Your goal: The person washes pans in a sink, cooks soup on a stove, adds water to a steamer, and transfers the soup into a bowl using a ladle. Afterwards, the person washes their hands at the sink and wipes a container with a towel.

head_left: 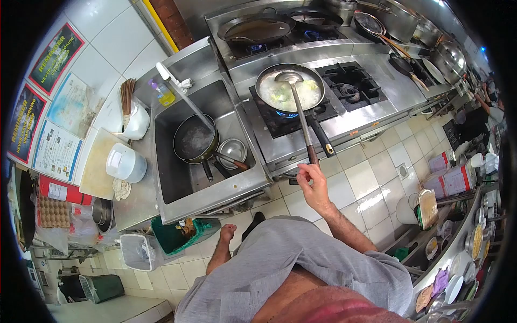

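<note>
My right hand (314, 185) has its fingers curled at the end of the long handle of a ladle (302, 116). The ladle's round head lies in a frying pan (267, 102) of bubbling, whitish liquid with pale yellow-green pieces. A blue flame burns under this pan, and its black handle (323, 137) points toward me, beside the ladle's. Low at my side, my left hand (228, 232) is closed in a fist near the sink's front edge, with nothing visible in it.
Left of the stove, a steel sink (161, 177) holds a pan (188, 145) under a running tap and a metal bowl (235, 149). An unlit burner (351, 92) is to the right. Woks (257, 29) stand behind. A green-lined bin (168, 237) sits below the sink.
</note>
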### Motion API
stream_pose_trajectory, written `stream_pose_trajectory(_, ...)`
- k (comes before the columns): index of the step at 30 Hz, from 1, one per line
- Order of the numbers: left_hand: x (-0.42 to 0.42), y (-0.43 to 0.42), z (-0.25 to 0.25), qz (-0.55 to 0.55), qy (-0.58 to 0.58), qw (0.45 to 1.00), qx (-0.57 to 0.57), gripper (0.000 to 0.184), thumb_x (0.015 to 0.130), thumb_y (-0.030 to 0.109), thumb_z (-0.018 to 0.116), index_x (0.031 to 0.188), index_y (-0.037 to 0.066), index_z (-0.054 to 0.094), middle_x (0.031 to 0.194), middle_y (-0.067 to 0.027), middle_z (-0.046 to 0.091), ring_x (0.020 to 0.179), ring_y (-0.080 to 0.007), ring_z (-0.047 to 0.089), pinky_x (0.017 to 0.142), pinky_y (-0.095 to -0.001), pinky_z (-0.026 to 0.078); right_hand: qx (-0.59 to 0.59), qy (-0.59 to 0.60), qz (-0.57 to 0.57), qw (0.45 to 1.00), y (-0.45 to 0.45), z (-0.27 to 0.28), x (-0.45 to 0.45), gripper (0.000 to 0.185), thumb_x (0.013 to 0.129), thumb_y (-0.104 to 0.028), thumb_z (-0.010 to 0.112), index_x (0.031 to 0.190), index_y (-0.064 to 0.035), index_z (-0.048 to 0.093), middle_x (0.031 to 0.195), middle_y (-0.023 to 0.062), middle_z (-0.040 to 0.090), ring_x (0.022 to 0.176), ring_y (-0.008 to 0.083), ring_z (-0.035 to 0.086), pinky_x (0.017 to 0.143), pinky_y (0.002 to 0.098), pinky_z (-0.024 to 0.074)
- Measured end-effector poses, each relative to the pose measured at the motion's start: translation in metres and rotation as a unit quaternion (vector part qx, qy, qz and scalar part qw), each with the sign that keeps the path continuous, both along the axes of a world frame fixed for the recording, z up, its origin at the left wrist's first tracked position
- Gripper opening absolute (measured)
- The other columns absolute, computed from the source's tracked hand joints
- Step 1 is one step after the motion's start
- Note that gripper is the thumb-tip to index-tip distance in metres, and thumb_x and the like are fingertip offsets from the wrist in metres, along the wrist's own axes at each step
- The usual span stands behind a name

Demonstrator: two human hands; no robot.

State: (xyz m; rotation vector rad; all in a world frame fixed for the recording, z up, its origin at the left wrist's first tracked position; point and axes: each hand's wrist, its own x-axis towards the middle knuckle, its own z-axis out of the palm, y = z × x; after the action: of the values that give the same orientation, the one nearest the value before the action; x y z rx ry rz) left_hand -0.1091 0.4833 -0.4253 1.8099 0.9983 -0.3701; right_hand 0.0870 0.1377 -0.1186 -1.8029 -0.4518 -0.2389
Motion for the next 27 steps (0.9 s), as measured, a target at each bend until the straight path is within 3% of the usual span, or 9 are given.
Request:
stream_pose_trajectory(11,-0.004,0.011,-0.027,-0.006,-0.008,1.0,0.009,0.034,0.072,0.029,0.067,0.094,0.003,0.062,0.081,-0.0088,0.064,0.075,-0.0187,0.06,0.068,-0.0298,0.047,-0.01,0.0,0.014,1.0,0.005,-0.002,0.004,0.027,0.077,0.003,0.058,0.104,-0.0025,0.056,0.081,0.0053,0.051,0.068,0.0127,0.051,0.059,0.0235,0.0449)
stream_pose_trajectory(27,-0.004,0.015,-0.028,-0.027,0.008,0.999,0.021,0.034,0.072,0.029,0.068,0.094,0.004,0.062,0.085,-0.0104,0.065,0.077,-0.02,0.061,0.071,-0.0305,0.048,-0.026,0.018,0.018,0.999,0.009,-0.005,0.004,0.026,0.078,0.002,0.058,0.103,-0.0024,0.057,0.08,0.0054,0.052,0.068,0.0122,0.051,0.058,0.0236,0.0444)
